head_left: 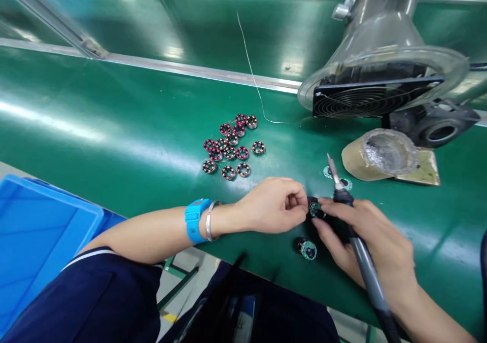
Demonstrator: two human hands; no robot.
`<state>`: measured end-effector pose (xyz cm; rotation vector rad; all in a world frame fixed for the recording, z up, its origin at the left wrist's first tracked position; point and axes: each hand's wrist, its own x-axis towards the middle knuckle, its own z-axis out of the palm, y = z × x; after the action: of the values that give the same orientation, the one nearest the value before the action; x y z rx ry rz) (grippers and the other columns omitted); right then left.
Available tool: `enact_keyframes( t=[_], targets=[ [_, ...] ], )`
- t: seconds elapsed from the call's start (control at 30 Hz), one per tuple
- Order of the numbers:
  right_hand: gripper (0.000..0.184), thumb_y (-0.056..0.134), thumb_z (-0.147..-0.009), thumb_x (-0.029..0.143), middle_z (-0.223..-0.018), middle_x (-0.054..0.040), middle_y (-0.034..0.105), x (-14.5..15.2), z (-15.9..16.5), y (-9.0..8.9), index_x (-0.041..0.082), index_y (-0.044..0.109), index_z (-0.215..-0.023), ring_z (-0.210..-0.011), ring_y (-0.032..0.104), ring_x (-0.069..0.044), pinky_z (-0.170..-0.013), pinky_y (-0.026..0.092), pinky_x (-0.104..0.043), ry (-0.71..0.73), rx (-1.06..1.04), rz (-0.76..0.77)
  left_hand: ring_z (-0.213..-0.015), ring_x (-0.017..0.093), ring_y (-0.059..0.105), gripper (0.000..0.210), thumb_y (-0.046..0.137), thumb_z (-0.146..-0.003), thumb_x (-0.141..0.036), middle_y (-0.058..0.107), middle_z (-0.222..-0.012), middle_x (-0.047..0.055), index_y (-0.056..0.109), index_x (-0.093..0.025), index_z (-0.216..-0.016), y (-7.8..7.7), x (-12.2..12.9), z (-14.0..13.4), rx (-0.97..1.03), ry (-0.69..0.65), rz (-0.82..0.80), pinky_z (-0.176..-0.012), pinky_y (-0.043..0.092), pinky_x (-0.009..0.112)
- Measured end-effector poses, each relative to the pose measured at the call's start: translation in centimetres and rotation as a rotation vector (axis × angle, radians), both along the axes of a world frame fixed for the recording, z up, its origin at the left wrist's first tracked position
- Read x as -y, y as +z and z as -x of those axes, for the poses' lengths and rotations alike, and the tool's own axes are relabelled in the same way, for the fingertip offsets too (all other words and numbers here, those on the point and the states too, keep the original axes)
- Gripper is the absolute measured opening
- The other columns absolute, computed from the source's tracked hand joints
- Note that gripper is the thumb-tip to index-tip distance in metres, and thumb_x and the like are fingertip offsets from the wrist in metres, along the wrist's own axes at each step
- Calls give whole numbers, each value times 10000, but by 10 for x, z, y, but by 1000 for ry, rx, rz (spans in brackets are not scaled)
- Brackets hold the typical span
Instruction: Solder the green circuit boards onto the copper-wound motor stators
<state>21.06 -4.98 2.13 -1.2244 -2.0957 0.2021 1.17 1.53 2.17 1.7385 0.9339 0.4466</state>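
Note:
My right hand (375,246) holds a soldering iron (363,262) slanting between thumb and fingers, its tip pointing up and away. The thumb and a fingertip of that hand also grip a small motor stator with a green circuit board (315,210). At the stator's left side, my left hand (277,206) is closed in a pinch; what lies between its fingertips is too small to make out. Nearer the bench edge rests another stator with a green board (307,250). Two loose green boards (345,183) lie behind the iron, partly covered by it.
Several copper-wound stators (230,153) are grouped mid-bench. A thin solder wire (251,69) hangs down to the green bench (152,130). At the right are a fume hood with a fan (376,97), a tan cup (357,155) and an iron holder (433,127). A blue bin (49,216) stands left.

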Motion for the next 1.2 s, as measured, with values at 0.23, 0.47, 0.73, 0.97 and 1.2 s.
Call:
enact_keyframes(
  t=[0.23,0.47,0.73,0.97,1.2],
  targets=[
    [339,711,-864,187,-974,-16,722,3,-5,3,245,602,-1180,-713,672,-132,-707,560,-262,-53,-4,-4,-653,81,618,394,646,-779,-232,661,-1057,35,521,-178,-1149,-6,-1,0,123,-123,-145,-579,510,216],
    [274,672,-905,307,-1017,-19,733,7,-17,0,234,619,-1163,-761,718,-129,-655,557,-195,-118,-13,83,-644,75,595,126,594,-869,-233,680,-911,9,630,-170,-973,-7,0,-2,111,-108,-252,-632,499,214],
    [302,718,-871,250,-1054,-2,744,6,-11,-3,233,607,-1151,-834,731,-133,-744,579,-193,-89,12,23,-633,78,601,56,644,-792,-166,689,-827,-9,661,-160,-845,-6,3,-7,82,-9,-126,-591,474,203],
    [323,724,-866,243,-984,10,743,3,-5,-8,250,616,-1170,-672,698,-111,-647,578,-221,-78,31,-8,-700,88,653,203,648,-826,-136,698,-911,18,637,-162,-1027,-13,-4,3,191,-97,-125,-667,550,204],
    [309,704,-890,276,-1059,-3,745,2,-11,-11,253,616,-1185,-746,725,-132,-679,590,-226,-86,54,14,-1018,164,692,133,577,-946,-225,722,-1097,70,696,-171,-974,-14,-5,3,83,-239,-466,-897,565,265]
  ],
)
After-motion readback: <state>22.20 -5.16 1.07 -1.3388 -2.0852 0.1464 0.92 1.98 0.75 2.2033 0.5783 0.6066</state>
